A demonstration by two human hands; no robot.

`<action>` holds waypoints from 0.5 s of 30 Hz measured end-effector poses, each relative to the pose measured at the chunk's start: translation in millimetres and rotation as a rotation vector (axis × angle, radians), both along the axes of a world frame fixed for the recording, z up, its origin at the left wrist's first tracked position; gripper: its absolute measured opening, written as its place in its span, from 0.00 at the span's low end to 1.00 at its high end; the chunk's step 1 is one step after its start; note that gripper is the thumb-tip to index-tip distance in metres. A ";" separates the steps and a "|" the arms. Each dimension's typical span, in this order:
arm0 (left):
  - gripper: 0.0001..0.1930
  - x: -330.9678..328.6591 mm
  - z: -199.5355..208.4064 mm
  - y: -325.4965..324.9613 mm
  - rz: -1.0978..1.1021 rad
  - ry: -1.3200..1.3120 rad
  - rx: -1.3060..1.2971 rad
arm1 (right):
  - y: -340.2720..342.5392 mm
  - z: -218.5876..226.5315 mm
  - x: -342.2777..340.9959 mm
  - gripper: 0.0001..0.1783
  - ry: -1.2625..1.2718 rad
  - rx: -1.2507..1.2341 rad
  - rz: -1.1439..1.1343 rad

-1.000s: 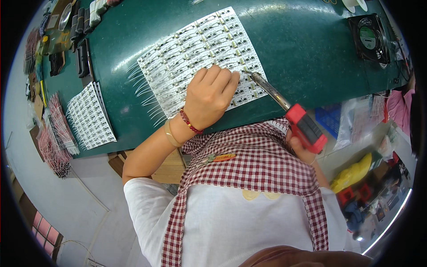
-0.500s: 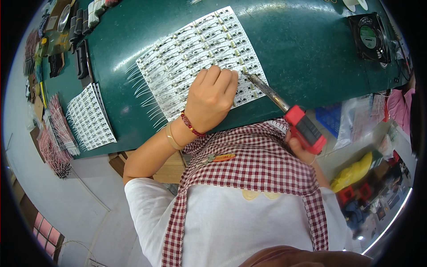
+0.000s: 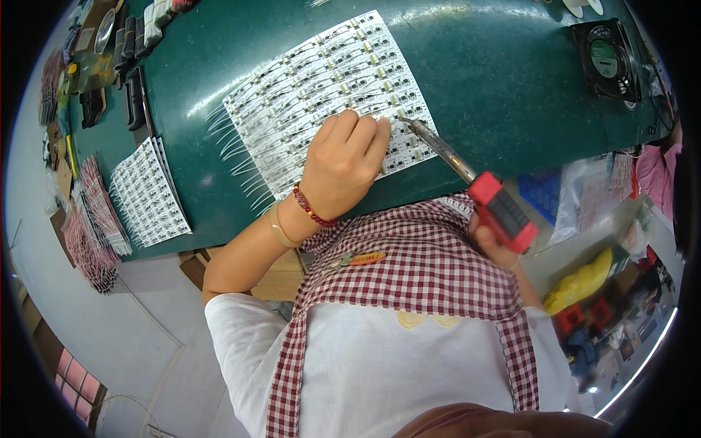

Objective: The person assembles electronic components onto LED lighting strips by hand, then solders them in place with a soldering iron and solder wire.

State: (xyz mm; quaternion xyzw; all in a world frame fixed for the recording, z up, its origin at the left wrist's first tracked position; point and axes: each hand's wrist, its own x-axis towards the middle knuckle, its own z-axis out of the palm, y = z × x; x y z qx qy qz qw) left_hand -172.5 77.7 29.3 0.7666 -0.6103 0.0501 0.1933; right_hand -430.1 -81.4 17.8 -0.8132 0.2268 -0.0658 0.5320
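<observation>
A white panel of small circuit boards (image 3: 307, 80) lies on the green table, with thin white wires (image 3: 232, 146) sticking out past its left edge. My left hand (image 3: 343, 157) rests over the panel's near part, fingers curled in a pinch; whatever is between the fingertips is hidden under the hand. My right hand (image 3: 499, 250) grips a soldering iron (image 3: 504, 212) by its red and black handle, off the table's near edge. The iron's metal shaft slants up and left, its tip at the panel's right side, just right of my left fingers.
A smaller stack of circuit panels (image 3: 150, 193) lies left, beside bundles of red and white wires (image 3: 91, 244). Black-handled tools (image 3: 135, 102) lie beyond it. A black fan (image 3: 604, 60) stands at the far right. A blue basket (image 3: 539, 193) sits below the table's right edge.
My left hand has shifted very slightly left and toward me. The soldering iron has barely moved, its tip still at the panel.
</observation>
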 end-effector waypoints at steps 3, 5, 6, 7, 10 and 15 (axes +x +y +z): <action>0.15 1.6 -1.6 2.0 -0.020 0.025 -0.019 | 1.7 1.8 3.3 0.10 -0.047 0.044 0.005; 0.15 2.2 -3.0 3.3 -0.027 0.032 -0.026 | 2.0 2.3 1.8 0.11 -0.020 0.033 0.007; 0.15 2.2 -4.3 4.1 -0.028 0.034 -0.031 | 2.0 1.8 1.0 0.11 -0.020 0.033 0.008; 0.14 2.2 -5.0 4.4 -0.029 0.037 -0.037 | 2.2 0.5 -0.2 0.10 -0.013 0.033 0.008; 0.14 2.0 -4.6 3.8 -0.024 0.034 -0.027 | 2.7 -5.7 -8.2 0.10 0.028 -0.054 0.039; 0.14 1.4 -5.3 3.3 -0.026 0.039 -0.032 | 3.8 0.1 -2.8 0.10 0.011 0.007 0.021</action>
